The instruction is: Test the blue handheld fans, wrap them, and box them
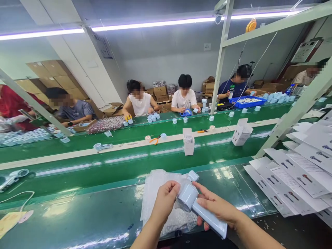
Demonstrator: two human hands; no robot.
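My right hand [212, 204] is wrapped around the handle of a light-blue handheld device [211, 218], shaped like a small fan or hair dryer with a round head. The handle tilts down to the right. Thin clear plastic [184, 204] lies about the head, and my left hand [168, 195] pinches it there, fingers closed. Beneath both hands, a pile of translucent plastic bags [153, 193] rests on the bench. Just behind the head is another light-blue piece [193, 175], partly covered.
A green conveyor [145, 162] runs across, with white boxes [188, 147] standing on it. Stacked printed cartons [293, 180] and a slanting post [275, 131] bound the right. Orange-handled pliers [155, 140] lie beyond. Several co-workers sit opposite. Another device [12, 180] lies far left.
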